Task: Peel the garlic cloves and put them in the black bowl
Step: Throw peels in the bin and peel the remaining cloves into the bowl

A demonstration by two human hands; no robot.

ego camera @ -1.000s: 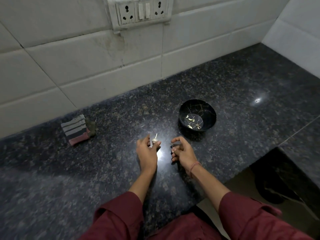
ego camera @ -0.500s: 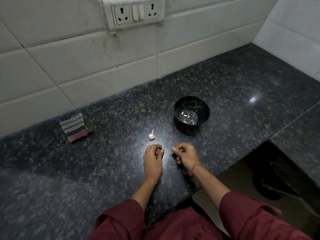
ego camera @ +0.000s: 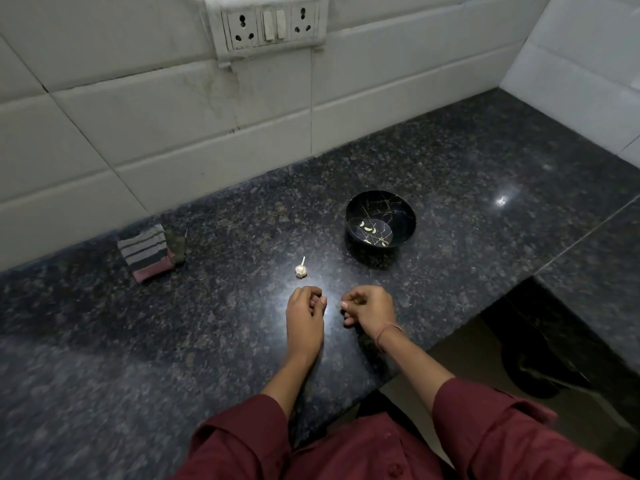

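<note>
A small garlic bulb (ego camera: 301,269) with a short stalk sits on the dark granite counter (ego camera: 485,188). Just behind it to the right is the black bowl (ego camera: 403,211), with gold crack lines and a few peeled cloves (ego camera: 368,229) in its bottom. My left hand (ego camera: 304,315) rests on the counter just in front of the bulb, its fingers curled in and nothing visible in them. My right hand (ego camera: 370,309) is beside it, a small gap between the two. Its thumb and fingertips pinch a small piece, apparently a garlic clove, mostly hidden.
A folded striped cloth (ego camera: 147,252) lies at the left near the tiled wall (ego camera: 207,150). A socket panel (ego camera: 270,24) is on the wall above. The counter's front edge (ego camera: 433,348) drops off to the right of my right wrist, over a dark floor.
My left hand has set the garlic bulb down on the counter and drawn back toward me. Both hands now sit closer to the counter's edge, fingers curled.
</note>
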